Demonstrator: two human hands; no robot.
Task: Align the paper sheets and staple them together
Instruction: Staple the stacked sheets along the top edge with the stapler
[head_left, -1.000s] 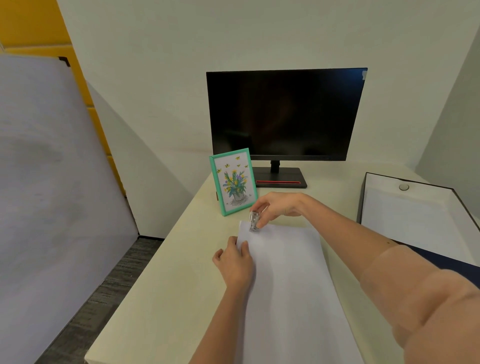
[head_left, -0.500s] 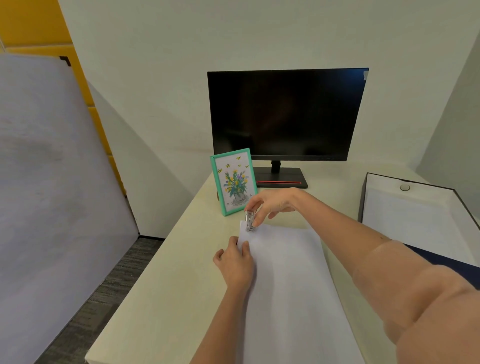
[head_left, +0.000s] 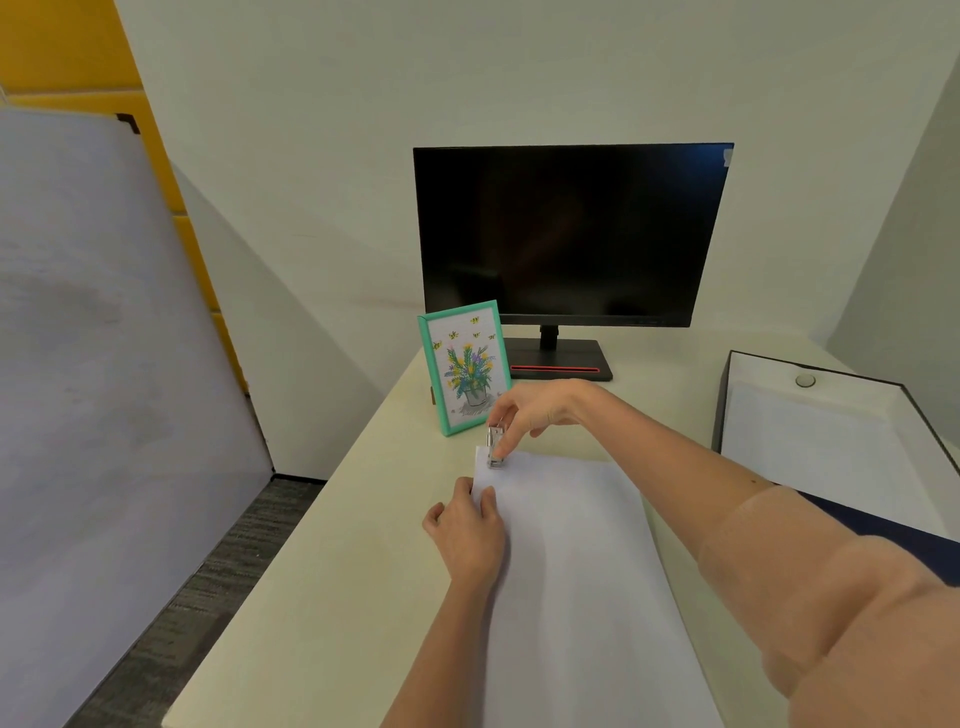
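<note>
White paper sheets (head_left: 571, 571) lie stacked on the cream desk (head_left: 337, 571), running from the desk's middle toward me. A small silver stapler (head_left: 495, 447) sits over their far left corner. My right hand (head_left: 535, 410) pinches the stapler from above with thumb and fingers. My left hand (head_left: 467, 530) rests flat on the left edge of the sheets, just below the stapler, fingers pressing the paper down.
A green picture frame (head_left: 462, 366) with flowers stands just behind the stapler. A black monitor (head_left: 571, 234) stands at the back. An open dark box (head_left: 810, 436) with white lining lies at the right. The desk's left edge drops to grey carpet (head_left: 208, 587).
My right hand has shifted the stapler slightly left and toward the paper's corner and tipped it more upright. My left hand stays on the sheets.
</note>
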